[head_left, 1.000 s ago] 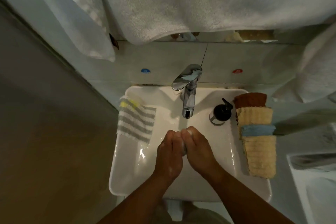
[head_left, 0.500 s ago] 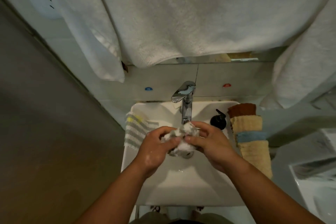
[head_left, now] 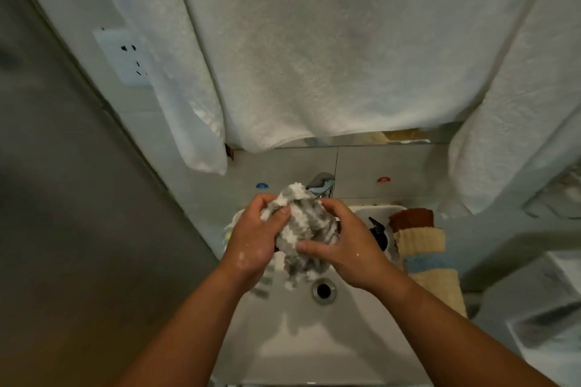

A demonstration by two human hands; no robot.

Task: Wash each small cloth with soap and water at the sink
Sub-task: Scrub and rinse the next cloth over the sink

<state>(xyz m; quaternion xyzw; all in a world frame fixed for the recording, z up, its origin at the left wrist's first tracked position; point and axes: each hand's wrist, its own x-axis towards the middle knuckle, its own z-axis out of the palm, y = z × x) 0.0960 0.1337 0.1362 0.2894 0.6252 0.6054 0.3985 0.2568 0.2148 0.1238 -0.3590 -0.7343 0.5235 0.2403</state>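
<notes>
Cloth (head_left: 305, 223), grey-and-white striped, is bunched between both hands above the basin of the sink (head_left: 314, 339), just in front of the tap (head_left: 320, 184). The left hand (head_left: 254, 236) curls its fingers round the left side; the right hand (head_left: 349, 248) clasps the right side with fingers and thumb. Suds on the left hand suggest mid-scrub, with rinsing probably left. The folded cloths (head_left: 424, 248) stacked along the sink's right edge, beside the soap dispenser (head_left: 377, 231), appear unwashed.
</notes>
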